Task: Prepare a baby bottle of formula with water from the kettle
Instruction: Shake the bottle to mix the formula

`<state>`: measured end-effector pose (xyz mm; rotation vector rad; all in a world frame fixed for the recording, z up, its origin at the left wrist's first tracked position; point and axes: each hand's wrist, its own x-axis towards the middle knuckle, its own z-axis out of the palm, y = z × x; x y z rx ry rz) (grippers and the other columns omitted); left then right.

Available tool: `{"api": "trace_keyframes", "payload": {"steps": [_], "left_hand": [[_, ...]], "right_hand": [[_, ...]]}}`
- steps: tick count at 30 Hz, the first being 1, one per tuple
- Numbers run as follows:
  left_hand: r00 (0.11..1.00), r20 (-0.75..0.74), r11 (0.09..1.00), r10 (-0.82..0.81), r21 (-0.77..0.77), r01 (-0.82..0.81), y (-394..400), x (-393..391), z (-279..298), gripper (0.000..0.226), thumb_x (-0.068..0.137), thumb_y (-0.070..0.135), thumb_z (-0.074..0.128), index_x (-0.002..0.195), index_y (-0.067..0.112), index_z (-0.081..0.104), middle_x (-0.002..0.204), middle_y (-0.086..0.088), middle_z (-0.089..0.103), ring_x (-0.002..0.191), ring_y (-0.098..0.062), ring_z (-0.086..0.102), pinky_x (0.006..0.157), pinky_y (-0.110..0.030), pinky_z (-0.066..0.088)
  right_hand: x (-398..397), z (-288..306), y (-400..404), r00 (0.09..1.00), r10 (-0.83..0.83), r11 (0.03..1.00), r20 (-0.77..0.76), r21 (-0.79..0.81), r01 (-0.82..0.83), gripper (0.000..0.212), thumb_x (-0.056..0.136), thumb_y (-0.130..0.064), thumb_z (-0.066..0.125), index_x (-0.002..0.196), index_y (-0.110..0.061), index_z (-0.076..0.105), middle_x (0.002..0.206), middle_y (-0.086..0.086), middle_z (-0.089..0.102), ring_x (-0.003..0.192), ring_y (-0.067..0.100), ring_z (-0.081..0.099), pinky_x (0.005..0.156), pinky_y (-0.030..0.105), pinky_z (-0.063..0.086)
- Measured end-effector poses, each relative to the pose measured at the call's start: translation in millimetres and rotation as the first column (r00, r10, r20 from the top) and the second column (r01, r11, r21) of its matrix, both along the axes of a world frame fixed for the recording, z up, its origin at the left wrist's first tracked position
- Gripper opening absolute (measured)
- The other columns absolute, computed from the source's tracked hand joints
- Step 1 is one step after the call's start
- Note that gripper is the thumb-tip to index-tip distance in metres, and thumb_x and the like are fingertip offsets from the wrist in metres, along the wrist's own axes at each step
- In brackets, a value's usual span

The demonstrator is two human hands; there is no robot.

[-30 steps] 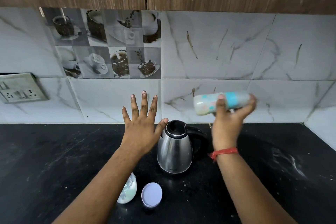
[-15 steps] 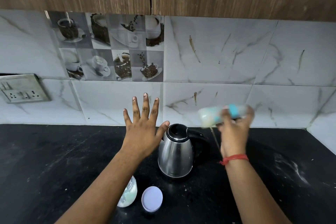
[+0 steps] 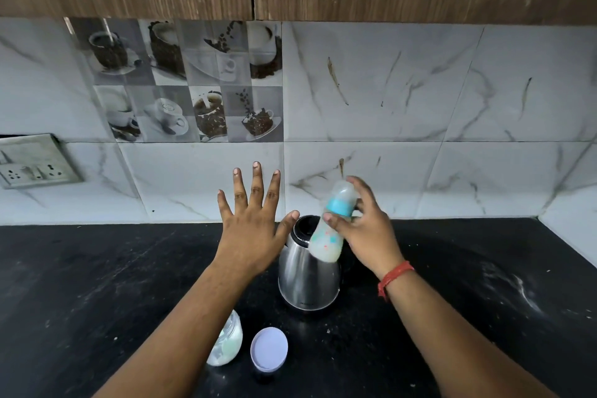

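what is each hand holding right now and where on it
The right hand grips the baby bottle around its blue collar, fingers reaching over the cap end. The left hand holds nothing, fingers spread open.

black counter (image 3: 97, 284), blue-collared bottle (image 3: 329, 229), steel kettle (image 3: 307, 278)

No readable text anywhere; only a small, illegible mark low on the kettle (image 3: 308, 275).
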<state>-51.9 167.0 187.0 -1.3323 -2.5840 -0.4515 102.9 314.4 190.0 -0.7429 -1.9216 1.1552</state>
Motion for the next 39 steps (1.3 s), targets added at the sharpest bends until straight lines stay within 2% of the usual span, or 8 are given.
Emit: {"api": "trace_keyframes", "payload": {"steps": [5,10,15,19,24,28,33,39], "left_hand": [[1.0,0.007,1.0,0.014,-0.001,-0.014,-1.7,-1.0,-1.1,0.08,0.089,0.075,-0.007,0.155,0.037,-0.03,0.161,0.0,-0.043,0.148,-0.032,-0.04,0.121,-0.063,-0.014],[1.0,0.015,1.0,0.004,-0.002,-0.004,-0.8,1.7,-0.4,0.081,0.088,0.076,-0.009,0.155,0.037,-0.031,0.161,0.0,-0.043,0.148,-0.032,-0.041,0.121,-0.063,-0.014],[0.999,0.024,1.0,0.022,-0.01,-0.022,-3.2,1.1,-2.3,0.081,0.086,0.076,-0.01,0.154,0.037,-0.032,0.16,-0.001,-0.044,0.148,-0.032,-0.041,0.121,-0.063,-0.013],[1.0,0.022,1.0,0.008,-0.007,-0.008,1.6,3.1,-2.2,0.08,0.088,0.075,-0.008,0.154,0.037,-0.032,0.163,-0.002,-0.041,0.148,-0.033,-0.04,0.122,-0.064,-0.011],[1.0,0.023,1.0,0.004,0.001,-0.004,2.3,1.9,-3.4,0.082,0.088,0.076,-0.008,0.157,0.037,-0.028,0.164,-0.002,-0.039,0.149,-0.032,-0.04,0.122,-0.065,-0.011],[1.0,0.023,1.0,0.001,-0.002,-0.001,3.2,1.5,-0.3,0.082,0.088,0.075,-0.008,0.156,0.036,-0.029,0.163,-0.001,-0.041,0.149,-0.032,-0.04,0.123,-0.065,-0.01],[1.0,0.027,1.0,0.009,-0.009,-0.009,3.0,-0.3,0.7,0.082,0.087,0.075,-0.009,0.156,0.036,-0.03,0.162,-0.001,-0.042,0.148,-0.033,-0.041,0.122,-0.064,-0.013],[1.0,0.018,1.0,0.01,0.0,-0.01,-0.3,-1.0,0.9,0.081,0.088,0.075,-0.008,0.156,0.036,-0.03,0.162,-0.001,-0.042,0.148,-0.032,-0.041,0.122,-0.062,-0.013]], "right_hand": [[9.8,25.6,12.2,0.713,-0.303,0.945,-0.632,-0.294,0.141,0.064,0.095,-0.019,0.069,0.144,-0.029,0.03,0.122,-0.004,0.059,0.099,0.006,0.072,0.08,0.032,0.062],[-7.5,-14.1,3.7,0.996,-0.037,0.969,-0.079,-0.248,0.016,0.072,0.075,-0.034,0.085,0.13,-0.054,0.043,0.114,0.005,0.066,0.1,0.027,0.071,0.092,0.049,0.059],[4.0,-3.8,23.0,0.686,-0.438,0.875,-0.581,-0.451,0.176,0.067,0.098,-0.019,0.066,0.148,-0.029,0.023,0.124,0.002,0.059,0.093,0.007,0.073,0.086,0.042,0.061],[-4.3,-11.7,6.3,0.998,-0.044,0.989,-0.033,-0.146,0.039,0.07,0.088,-0.026,0.077,0.143,-0.042,0.036,0.112,-0.006,0.065,0.096,0.014,0.069,0.09,0.047,0.059],[2.1,9.1,22.5,0.699,-0.392,0.888,-0.598,-0.445,0.116,0.058,0.099,-0.019,0.065,0.141,-0.035,0.028,0.122,-0.002,0.06,0.098,0.009,0.069,0.075,0.034,0.063],[-8.2,-18.2,3.0,0.998,-0.032,0.988,-0.051,-0.153,0.024,0.07,0.089,-0.025,0.077,0.145,-0.036,0.037,0.111,-0.002,0.067,0.089,0.009,0.068,0.079,0.028,0.059],[-5.9,-4.7,13.6,0.792,-0.309,0.923,-0.526,-0.366,0.117,0.064,0.094,-0.021,0.07,0.144,-0.032,0.031,0.12,0.001,0.065,0.1,0.017,0.072,0.078,0.039,0.062],[-8.2,-8.2,10.8,0.97,-0.117,0.985,-0.213,-0.153,0.085,0.067,0.088,-0.021,0.078,0.14,-0.038,0.04,0.119,0.003,0.067,0.093,0.007,0.07,0.081,0.034,0.061]]}}
